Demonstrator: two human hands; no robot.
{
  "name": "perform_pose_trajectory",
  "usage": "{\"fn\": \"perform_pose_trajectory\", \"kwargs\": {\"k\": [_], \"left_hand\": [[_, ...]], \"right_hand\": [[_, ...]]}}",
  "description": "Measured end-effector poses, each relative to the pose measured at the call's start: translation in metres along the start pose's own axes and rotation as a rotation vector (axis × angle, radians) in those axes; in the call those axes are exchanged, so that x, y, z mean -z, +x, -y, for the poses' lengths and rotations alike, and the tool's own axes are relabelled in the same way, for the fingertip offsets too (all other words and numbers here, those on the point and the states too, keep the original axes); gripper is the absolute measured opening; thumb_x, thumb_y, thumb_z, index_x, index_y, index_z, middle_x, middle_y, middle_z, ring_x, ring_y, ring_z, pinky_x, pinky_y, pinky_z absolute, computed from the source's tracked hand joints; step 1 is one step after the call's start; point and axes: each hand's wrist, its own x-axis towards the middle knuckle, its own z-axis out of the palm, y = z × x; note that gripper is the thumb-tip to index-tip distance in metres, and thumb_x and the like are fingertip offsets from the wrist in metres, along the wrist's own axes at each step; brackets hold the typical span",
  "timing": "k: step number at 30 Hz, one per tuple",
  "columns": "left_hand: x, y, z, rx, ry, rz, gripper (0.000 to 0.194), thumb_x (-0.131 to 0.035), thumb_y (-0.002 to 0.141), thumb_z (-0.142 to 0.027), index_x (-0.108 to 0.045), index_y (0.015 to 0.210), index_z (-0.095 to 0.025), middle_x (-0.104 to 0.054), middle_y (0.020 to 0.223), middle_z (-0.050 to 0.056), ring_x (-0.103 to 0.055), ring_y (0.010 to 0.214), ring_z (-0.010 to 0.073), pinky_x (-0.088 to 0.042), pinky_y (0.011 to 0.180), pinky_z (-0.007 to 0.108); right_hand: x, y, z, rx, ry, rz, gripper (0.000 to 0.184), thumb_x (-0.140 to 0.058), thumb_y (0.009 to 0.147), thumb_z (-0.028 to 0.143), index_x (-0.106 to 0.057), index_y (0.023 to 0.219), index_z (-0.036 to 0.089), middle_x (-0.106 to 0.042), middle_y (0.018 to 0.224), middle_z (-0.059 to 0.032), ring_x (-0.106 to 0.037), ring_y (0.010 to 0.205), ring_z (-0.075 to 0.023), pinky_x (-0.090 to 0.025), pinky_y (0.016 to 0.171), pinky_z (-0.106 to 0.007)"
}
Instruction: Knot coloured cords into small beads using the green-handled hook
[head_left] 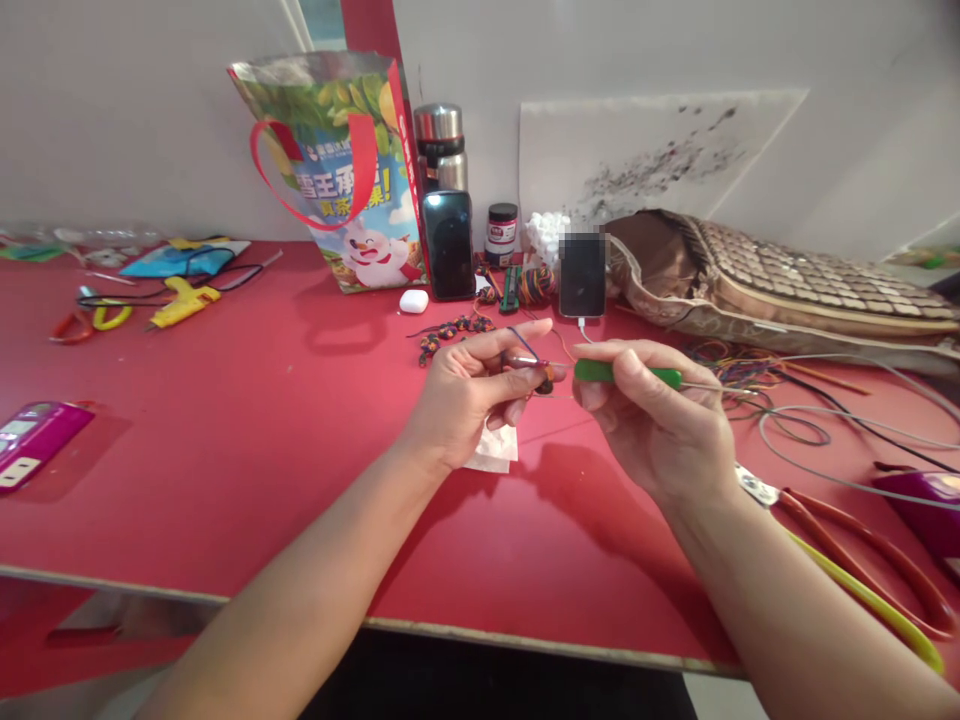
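Observation:
My left hand (469, 395) is held above the red table (262, 420), its thumb and fingers pinched on a small multicoloured yarn piece (546, 377), with a blue strand looped over the index finger. My right hand (652, 420) grips a green-handled crochet hook (630, 373) whose thin metal tip points left into the yarn piece. The hands are close together, almost touching. A small white paper scrap (495, 450) lies on the table under my left hand.
A printed gift bag (337, 170), steel flask (441, 145), two phones (448, 245) (583, 275), a small jar (502, 232) and a white earbud case (413, 300) stand at the back. A yellow glue gun (184, 300) and scissors lie left; pliers (862, 560), wires and a woven cushion (787, 285) lie right.

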Motion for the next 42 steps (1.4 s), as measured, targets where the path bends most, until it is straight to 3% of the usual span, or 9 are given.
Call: {"fn": "perform_pose_trajectory", "kwargs": {"k": [5, 10, 14, 21, 28, 32, 38, 42], "left_hand": [[-0.003, -0.002, -0.004, -0.006, -0.027, -0.039, 0.031, -0.087, 0.071, -0.010, -0.088, 0.098, -0.024, -0.079, 0.081, -0.001, -0.059, 0.046, 0.0067, -0.028, 0.037, 0.020], [0.000, 0.000, -0.006, -0.060, -0.016, -0.059, 0.030, -0.086, 0.071, -0.008, -0.088, 0.097, -0.024, -0.078, 0.077, -0.002, -0.055, 0.041, 0.0046, -0.031, 0.038, 0.020], [0.002, 0.001, -0.006, -0.086, -0.003, -0.071, 0.029, -0.088, 0.070, -0.008, -0.089, 0.095, -0.024, -0.077, 0.077, -0.002, -0.053, 0.040, 0.0035, -0.034, 0.038, 0.020], [0.002, 0.001, -0.007, -0.072, -0.065, -0.027, 0.031, -0.090, 0.070, -0.008, -0.088, 0.097, -0.023, -0.072, 0.073, -0.005, -0.056, 0.042, 0.0046, -0.037, 0.039, 0.020], [0.002, 0.001, -0.004, -0.063, -0.067, -0.011, 0.032, -0.088, 0.072, -0.009, -0.088, 0.101, -0.024, -0.074, 0.076, -0.004, -0.053, 0.044, 0.0041, -0.038, 0.040, 0.021], [0.003, 0.003, 0.002, -0.054, -0.064, -0.019, 0.034, -0.090, 0.071, -0.010, -0.089, 0.102, -0.024, -0.071, 0.073, -0.005, -0.051, 0.043, 0.0034, -0.036, 0.038, 0.020], [0.005, 0.003, 0.005, -0.064, -0.042, 0.049, 0.043, -0.097, 0.065, -0.015, -0.090, 0.105, -0.028, -0.072, 0.073, -0.004, -0.054, 0.043, 0.0048, -0.038, 0.039, 0.021], [0.005, 0.004, 0.005, -0.137, -0.023, 0.048, 0.047, -0.098, 0.065, -0.015, -0.089, 0.108, -0.031, -0.074, 0.072, -0.004, -0.054, 0.045, 0.0054, -0.040, 0.041, 0.020]], "right_hand": [[-0.004, 0.002, -0.006, -0.065, 0.091, -0.037, 0.019, -0.087, 0.087, 0.045, -0.089, 0.096, 0.027, -0.067, 0.064, -0.0007, -0.056, 0.055, -0.0126, -0.042, 0.046, -0.025], [-0.007, 0.002, -0.007, -0.126, 0.133, -0.010, 0.022, -0.086, 0.087, 0.046, -0.090, 0.097, 0.027, -0.067, 0.064, -0.0011, -0.051, 0.055, -0.0116, -0.040, 0.049, -0.027], [-0.007, 0.002, -0.006, -0.099, 0.104, -0.031, 0.027, -0.089, 0.085, 0.050, -0.091, 0.096, 0.026, -0.072, 0.070, -0.0035, -0.060, 0.062, -0.0140, -0.044, 0.051, -0.027], [-0.008, 0.003, -0.002, -0.062, 0.037, -0.033, 0.034, -0.084, 0.089, 0.055, -0.089, 0.101, 0.024, -0.071, 0.063, -0.0022, -0.059, 0.054, -0.0139, -0.040, 0.043, -0.026], [-0.008, 0.000, -0.009, -0.068, 0.057, -0.073, 0.037, -0.081, 0.092, 0.056, -0.085, 0.082, 0.021, -0.072, 0.066, -0.0045, -0.060, 0.054, -0.0140, -0.042, 0.044, -0.027], [-0.008, 0.001, -0.005, -0.035, 0.085, -0.023, 0.030, -0.083, 0.091, 0.053, -0.088, 0.097, 0.024, -0.073, 0.068, -0.0024, -0.060, 0.056, -0.0128, -0.044, 0.047, -0.026], [-0.007, 0.002, 0.007, -0.141, 0.155, 0.129, 0.034, -0.081, 0.092, 0.053, -0.087, 0.089, 0.020, -0.067, 0.057, -0.0007, -0.043, 0.040, -0.0073, -0.033, 0.039, -0.024], [-0.009, -0.003, 0.012, -0.144, 0.156, 0.213, 0.028, -0.085, 0.091, 0.049, -0.089, 0.096, 0.022, -0.072, 0.060, -0.0028, -0.053, 0.044, -0.0110, -0.034, 0.038, -0.023]]}}
